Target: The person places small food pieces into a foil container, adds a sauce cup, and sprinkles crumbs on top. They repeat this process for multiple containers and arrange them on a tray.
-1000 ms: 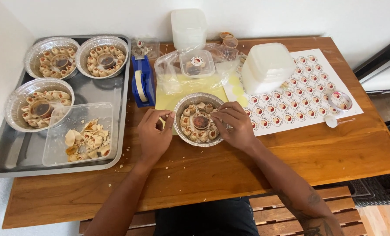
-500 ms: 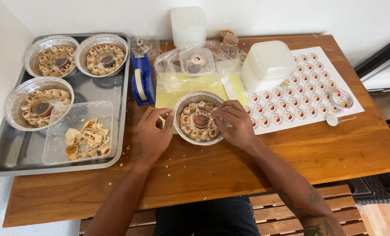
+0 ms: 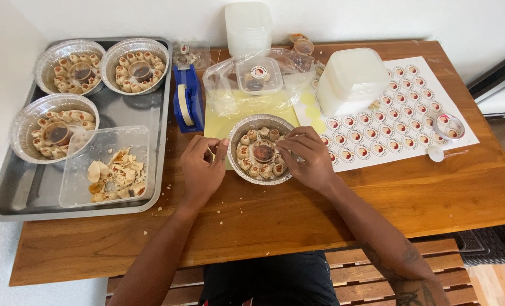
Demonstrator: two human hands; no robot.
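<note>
Round foil tray [image 3: 251, 125] of dumplings sits mid-table between both hands. Left hand [image 3: 202, 170] pinches its left rim; right hand [image 3: 308, 156] curls over right rim, fingertips inside. Right rim hidden; grasp there unclear.

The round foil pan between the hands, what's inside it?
The foil pan holds a ring of small dumplings around a dark sauce cup. The right hand covers part of the ring.
</note>
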